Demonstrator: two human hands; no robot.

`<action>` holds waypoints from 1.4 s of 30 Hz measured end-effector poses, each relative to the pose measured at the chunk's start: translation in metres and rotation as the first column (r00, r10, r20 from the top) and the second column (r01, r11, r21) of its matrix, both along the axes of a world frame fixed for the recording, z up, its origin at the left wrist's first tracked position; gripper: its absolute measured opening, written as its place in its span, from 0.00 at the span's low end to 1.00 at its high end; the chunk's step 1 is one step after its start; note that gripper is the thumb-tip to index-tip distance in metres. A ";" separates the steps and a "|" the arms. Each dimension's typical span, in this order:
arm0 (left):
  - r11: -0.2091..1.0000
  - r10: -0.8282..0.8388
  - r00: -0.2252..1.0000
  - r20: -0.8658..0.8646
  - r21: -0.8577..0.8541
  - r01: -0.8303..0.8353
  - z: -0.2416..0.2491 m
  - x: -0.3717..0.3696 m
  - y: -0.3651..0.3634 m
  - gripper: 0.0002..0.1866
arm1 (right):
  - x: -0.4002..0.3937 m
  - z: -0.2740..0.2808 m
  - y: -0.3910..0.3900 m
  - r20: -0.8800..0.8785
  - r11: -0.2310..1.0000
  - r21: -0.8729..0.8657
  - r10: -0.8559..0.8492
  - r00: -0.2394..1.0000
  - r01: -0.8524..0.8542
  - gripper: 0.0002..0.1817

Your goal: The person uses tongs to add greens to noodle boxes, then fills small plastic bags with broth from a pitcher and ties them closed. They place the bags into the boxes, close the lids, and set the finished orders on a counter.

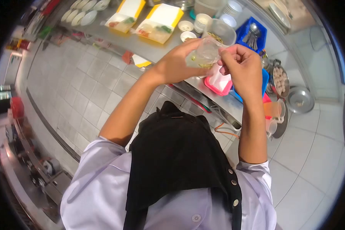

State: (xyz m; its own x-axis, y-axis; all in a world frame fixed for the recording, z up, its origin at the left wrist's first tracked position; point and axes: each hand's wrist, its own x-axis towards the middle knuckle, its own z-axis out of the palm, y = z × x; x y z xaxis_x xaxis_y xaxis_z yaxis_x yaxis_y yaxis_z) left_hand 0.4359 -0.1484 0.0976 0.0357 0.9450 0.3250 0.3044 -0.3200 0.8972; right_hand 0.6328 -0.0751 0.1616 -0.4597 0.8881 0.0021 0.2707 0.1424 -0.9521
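A small clear plastic bag is held up between my hands over the counter's front edge. Its thin, see-through sides blur into the things behind, and some yellow-green bits show near its lower part. My left hand curves round its left side, thumb below and fingers above. Thumb and fingertips of my right hand are pinched together at the bag's right edge. Just behind it stands a clear tub with greenish pieces inside. A pink-red container with white sheets sits below the bag.
Two yellow-edged open boxes with bagged food lie on the steel counter. A blue basket holds spoons. Stacked white cups, a pan of pale balls, a metal lid and jugs stand around.
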 end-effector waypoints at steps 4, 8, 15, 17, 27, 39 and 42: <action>0.994 -0.112 0.960 0.255 0.048 0.103 -0.017 -0.027 0.029 0.19 | -0.034 0.012 0.012 -0.050 0.995 0.049 0.091 0.995 -0.088 0.12; 0.999 0.007 0.972 0.234 0.045 -0.018 0.005 -0.049 0.018 0.17 | -0.045 0.025 0.022 -0.301 0.913 0.407 0.141 0.943 -0.006 0.22; 0.988 0.026 0.992 -0.120 -0.151 -0.044 0.013 -0.079 -0.009 0.17 | -0.091 0.036 0.025 0.449 0.553 0.567 0.414 0.792 -0.610 0.13; 0.975 0.001 0.996 0.091 -0.219 0.019 -0.008 -0.079 -0.005 0.17 | -0.105 0.028 0.027 0.382 0.532 0.617 0.442 0.811 -0.580 0.08; 0.982 0.186 0.977 -0.102 0.051 -0.182 -0.001 -0.066 -0.013 0.13 | -0.104 0.017 0.033 0.016 0.889 -0.114 0.448 0.894 -0.443 0.14; 0.977 0.114 0.938 -0.326 0.207 -0.046 0.033 -0.098 0.013 0.15 | -0.094 0.076 0.006 0.513 0.024 0.857 0.061 0.856 -0.515 0.16; 0.978 0.007 0.950 -0.312 0.202 0.059 0.048 -0.104 0.012 0.14 | -0.087 0.072 0.031 0.744 0.123 0.662 0.011 0.668 -0.740 0.20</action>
